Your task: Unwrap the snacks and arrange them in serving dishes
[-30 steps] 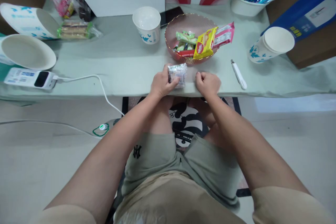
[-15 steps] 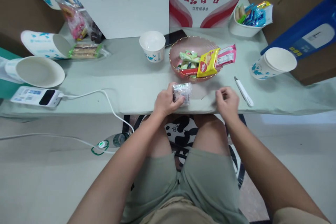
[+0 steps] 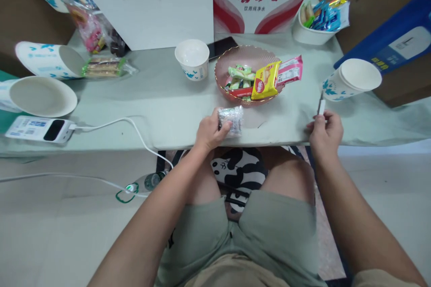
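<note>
My left hand [image 3: 210, 132] grips a small block wrapped in bubble wrap [image 3: 232, 122] near the table's front edge; what lies inside the wrap I cannot make out. In my right hand [image 3: 326, 132] is a white utility knife [image 3: 322, 106], held by its handle with the blade end pointing away from me. A pinkish glass bowl [image 3: 224, 69] with a gold rim stands just beyond the wrapped block. Small green candy packets [image 3: 240, 73], a yellow snack packet [image 3: 266, 81] and a pink packet [image 3: 291, 71] are in it.
Behind the bowl are a paper cup [image 3: 192, 60] and a black phone [image 3: 222, 48]. Stacked paper cups [image 3: 357, 76] stand beyond the knife. A white tub [image 3: 311, 33] of snacks is at the back right. On the left lies a white power bank [image 3: 38, 129], its cable [image 3: 134, 121] hanging over the edge.
My right hand has moved to the right and picked up the utility knife from the table. My left hand still grips the bubble-wrapped block in nearly the same place.
</note>
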`<state>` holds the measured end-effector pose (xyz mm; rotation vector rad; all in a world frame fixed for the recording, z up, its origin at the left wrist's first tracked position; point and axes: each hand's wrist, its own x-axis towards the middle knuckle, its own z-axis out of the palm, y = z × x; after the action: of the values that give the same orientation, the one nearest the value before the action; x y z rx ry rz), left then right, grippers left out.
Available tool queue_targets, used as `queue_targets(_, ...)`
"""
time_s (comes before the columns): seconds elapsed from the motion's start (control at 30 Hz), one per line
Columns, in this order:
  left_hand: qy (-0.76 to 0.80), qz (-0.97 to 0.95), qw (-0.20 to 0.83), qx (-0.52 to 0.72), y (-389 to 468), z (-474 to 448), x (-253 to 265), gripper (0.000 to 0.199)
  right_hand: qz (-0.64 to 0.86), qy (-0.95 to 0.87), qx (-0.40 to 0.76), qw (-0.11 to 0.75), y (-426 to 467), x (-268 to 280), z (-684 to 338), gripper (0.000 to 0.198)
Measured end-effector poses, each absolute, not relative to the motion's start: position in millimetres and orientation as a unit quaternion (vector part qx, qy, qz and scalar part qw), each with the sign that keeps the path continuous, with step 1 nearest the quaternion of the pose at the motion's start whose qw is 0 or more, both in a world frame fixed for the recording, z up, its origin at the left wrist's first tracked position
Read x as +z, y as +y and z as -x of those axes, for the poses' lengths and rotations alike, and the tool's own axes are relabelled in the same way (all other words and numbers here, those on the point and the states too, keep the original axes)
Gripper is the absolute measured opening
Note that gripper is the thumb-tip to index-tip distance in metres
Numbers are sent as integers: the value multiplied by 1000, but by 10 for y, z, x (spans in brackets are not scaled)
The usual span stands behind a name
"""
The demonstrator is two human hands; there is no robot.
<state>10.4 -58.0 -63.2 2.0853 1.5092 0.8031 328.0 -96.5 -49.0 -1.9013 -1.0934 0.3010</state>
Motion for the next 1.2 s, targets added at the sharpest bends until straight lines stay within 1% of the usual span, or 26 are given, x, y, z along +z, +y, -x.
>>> queue_targets(0.07, 552, -756, 212, 280, -578, -120, -636, 50, 732, -443, 205, 475, -1196, -446, -2991, 25)
queue_targets(0.13, 564, -755, 204, 263, -579, -142, -636, 53, 699, -453, 283, 476, -1431, -399, -2648, 32)
queue_targets(0.17, 571, -754, 201, 256, -580, -153, -636, 55, 669, -449, 348, 479, -1529, -373, -2475, 33)
queue_targets(0.23, 580, -751, 198, 245, -583, -168, -638, 58, 622, -441, 443, 472, -1655, -316, -2161, 31)
queue_targets(0.33, 580, -752, 195, 243, -588, -176, -645, 58, 589, -442, 500, 457, -1670, -242, -1853, 27)
queue_targets(0.47, 578, -755, 190, 246, -585, -175, -657, 55, 589, -431, 514, 452, -1539, -177, -1715, 19)
queue_targets(0.53, 579, -756, 186, 241, -580, -178, -659, 54, 601, -430, 508, 442, -1478, -154, -1693, 18)
queue_targets(0.63, 585, -757, 179, 229, -576, -189, -657, 54, 625, -453, 481, 415, -1431, -134, -1674, 23)
queue_targets(0.77, 588, -757, 174, 228, -582, -202, -658, 52, 653, -522, 411, 364, -1462, -116, -1694, 32)
queue_targets(0.87, 584, -754, 179, 242, -586, -202, -665, 51, 667, -538, 392, 336, -1528, -106, -1734, 33)
queue_targets(1.1, 592, -750, 173, 239, -584, -204, -663, 51, 670, -539, 405, 310, -1734, -186, -1760, 30)
queue_targets(1.2, 594, -746, 177, 244, -579, -204, -677, 50, 667, -567, 382, 295, -1880, -221, -1796, 30)
